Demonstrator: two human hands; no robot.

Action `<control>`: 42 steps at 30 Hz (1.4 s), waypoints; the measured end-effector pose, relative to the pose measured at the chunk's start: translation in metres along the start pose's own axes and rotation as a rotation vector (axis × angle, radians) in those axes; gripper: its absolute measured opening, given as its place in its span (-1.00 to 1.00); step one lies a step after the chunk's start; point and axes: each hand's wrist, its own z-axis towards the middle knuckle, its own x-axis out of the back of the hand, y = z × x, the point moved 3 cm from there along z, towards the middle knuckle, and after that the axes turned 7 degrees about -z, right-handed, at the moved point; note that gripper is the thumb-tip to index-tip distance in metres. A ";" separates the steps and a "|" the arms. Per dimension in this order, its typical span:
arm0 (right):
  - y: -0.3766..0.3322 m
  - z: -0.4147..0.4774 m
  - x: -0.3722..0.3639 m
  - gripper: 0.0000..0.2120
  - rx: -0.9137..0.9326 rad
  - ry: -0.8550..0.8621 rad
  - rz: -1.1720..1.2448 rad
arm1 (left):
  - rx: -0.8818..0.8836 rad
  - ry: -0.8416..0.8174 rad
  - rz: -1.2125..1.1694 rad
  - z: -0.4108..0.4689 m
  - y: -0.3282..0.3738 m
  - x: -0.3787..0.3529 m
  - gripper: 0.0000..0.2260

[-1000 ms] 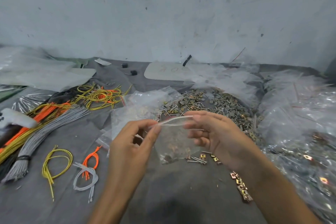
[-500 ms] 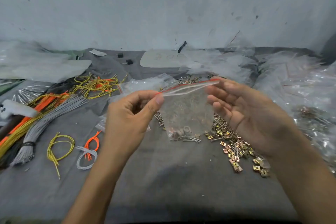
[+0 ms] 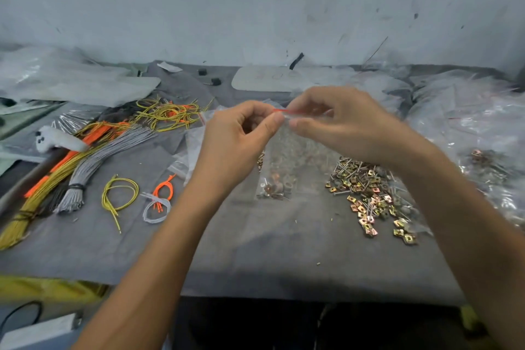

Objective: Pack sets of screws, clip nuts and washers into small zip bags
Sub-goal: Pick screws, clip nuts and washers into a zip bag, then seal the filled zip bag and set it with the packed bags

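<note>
A small clear zip bag (image 3: 287, 162) with a red strip along its top hangs above the grey table (image 3: 255, 250). Screws, washers and clip nuts lie bunched in its bottom. My left hand (image 3: 241, 133) pinches the bag's top left end between thumb and forefinger. My right hand (image 3: 335, 125) pinches the top edge right beside it. A loose heap of brass clip nuts, screws and washers (image 3: 372, 196) is spread on the table under my right forearm.
Bundles of grey, yellow and orange wires (image 3: 85, 156) lie at the left, with short wire loops (image 3: 125, 193) nearer me. Clear plastic bags (image 3: 471, 133) pile up at the right. A white handle-shaped object (image 3: 59, 138) lies far left. A wall stands behind.
Both hands have come close together at the bag's top edge, where they were spread to its two corners before. The bag hangs lower in view and the camera tilted down.
</note>
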 end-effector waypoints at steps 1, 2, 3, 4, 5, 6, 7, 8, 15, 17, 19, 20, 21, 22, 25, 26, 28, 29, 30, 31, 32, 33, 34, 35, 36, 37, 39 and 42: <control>-0.001 0.002 0.000 -0.89 0.011 0.017 -0.013 | -0.003 0.002 -0.010 0.001 0.002 0.001 -0.93; -0.001 0.004 0.000 -0.90 0.018 0.039 -0.022 | -0.002 0.002 -0.019 0.002 0.003 0.001 -0.93; -0.001 0.005 0.001 -0.90 0.024 0.060 -0.028 | 0.002 0.003 -0.026 0.003 0.004 0.002 -0.93; -0.002 0.006 0.001 -0.90 0.028 0.076 -0.032 | 0.008 0.007 -0.032 0.004 0.005 0.002 -0.93; -0.002 0.007 0.002 -0.91 0.032 0.085 -0.031 | 0.014 0.011 -0.042 0.005 0.006 0.002 -0.93; -0.004 0.007 0.003 -0.92 0.036 0.090 -0.027 | 0.022 0.013 -0.053 0.005 0.007 0.002 -0.93; -0.005 0.008 0.004 -0.92 0.042 0.093 -0.021 | 0.029 0.013 -0.065 0.006 0.008 0.002 -0.93; -0.007 0.008 0.004 -0.93 0.047 0.095 -0.014 | 0.034 0.014 -0.071 0.007 0.008 0.001 -0.94; -0.009 0.011 0.006 -0.92 0.052 0.115 -0.053 | 0.052 -0.006 -0.078 0.010 0.011 -0.002 -0.92; -0.010 0.010 0.004 -0.90 0.067 0.126 -0.112 | 0.057 -0.013 -0.090 0.009 0.011 -0.003 -0.93; -0.012 0.008 0.003 -0.85 0.093 0.139 -0.139 | 0.071 -0.028 -0.122 0.008 0.011 -0.002 -0.93; -0.012 0.007 0.003 -0.84 0.107 0.147 -0.142 | 0.079 -0.041 -0.142 0.008 0.011 -0.002 -0.94; -0.013 0.006 0.003 -0.83 0.120 0.155 -0.147 | 0.086 -0.054 -0.162 0.008 0.011 -0.001 -0.94; -0.014 0.006 0.003 -0.83 0.133 0.163 -0.158 | 0.089 -0.063 -0.178 0.008 0.011 -0.001 -0.94; -0.015 0.006 0.003 -0.85 0.184 0.206 -0.174 | 0.082 -0.054 -0.219 0.008 0.012 0.001 -0.95; -0.016 0.005 0.004 -0.87 0.202 0.218 -0.172 | 0.076 -0.046 -0.231 0.007 0.013 0.002 -0.95; -0.015 0.005 0.005 -0.88 0.228 0.222 -0.176 | 0.055 -0.023 -0.234 0.008 0.016 0.004 -0.96; -0.014 0.005 0.005 -0.88 0.232 0.222 -0.179 | 0.042 -0.010 -0.228 0.008 0.017 0.006 -0.95; -0.013 0.004 0.006 -0.89 0.229 0.227 -0.175 | 0.028 0.001 -0.220 0.008 0.018 0.007 -0.95; -0.012 0.004 0.007 -0.90 0.221 0.235 -0.161 | 0.013 0.006 -0.205 0.008 0.019 0.008 -0.95; -0.011 0.004 0.007 -0.91 0.210 0.235 -0.140 | -0.004 0.001 -0.178 0.008 0.020 0.008 -0.95; -0.010 0.003 0.008 -0.93 0.202 0.225 -0.116 | -0.023 -0.009 -0.143 0.007 0.022 0.008 -0.95; -0.011 0.003 0.007 -0.93 0.198 0.209 -0.096 | -0.044 -0.020 -0.112 0.006 0.023 0.007 -0.95; -0.012 0.002 0.007 -0.93 0.200 0.196 -0.084 | -0.064 -0.028 -0.092 0.005 0.023 0.006 -0.95; -0.013 0.001 0.007 -0.92 0.205 0.190 -0.082 | -0.082 -0.030 -0.077 0.004 0.024 0.006 -0.95; -0.015 0.000 0.007 -0.92 0.212 0.191 -0.084 | -0.095 -0.028 -0.059 0.003 0.024 0.006 -0.95; -0.018 -0.003 0.008 -0.90 0.228 0.206 -0.100 | -0.111 -0.017 -0.020 0.000 0.025 0.005 -0.96; -0.022 -0.007 0.007 -0.94 0.260 0.240 -0.149 | -0.107 -0.006 -0.023 -0.004 0.025 0.002 -0.96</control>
